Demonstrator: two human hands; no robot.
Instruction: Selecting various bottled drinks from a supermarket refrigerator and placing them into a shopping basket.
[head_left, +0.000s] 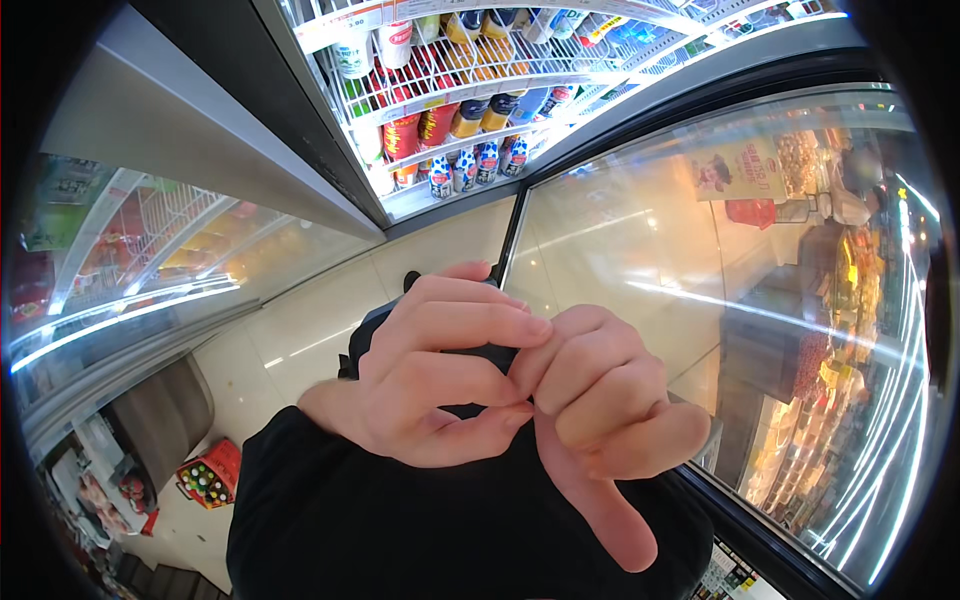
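Note:
In front of my black top, both hands meet. My left hand (442, 367) bends in from the left, its thumb and fingertips against a curled finger of my right hand (607, 397). That right hand is folded into a loose fist, one digit pointing down over the top. No object shows in either hand; the contact point is partly hidden by the fingers. Beyond them stands an open display fridge, with white wire shelves (420, 112) of drinks. Blue-and-white bottles (465, 169) line its lowest level, below red containers (401, 137).
An open glass door (600, 232) spans the right side, showing goods and light streaks. Another glass door (150, 232) is at the left. On the tiled floor (262, 375), a red basket (225, 465) of bottles stands near a grey-brown fixture (165, 420).

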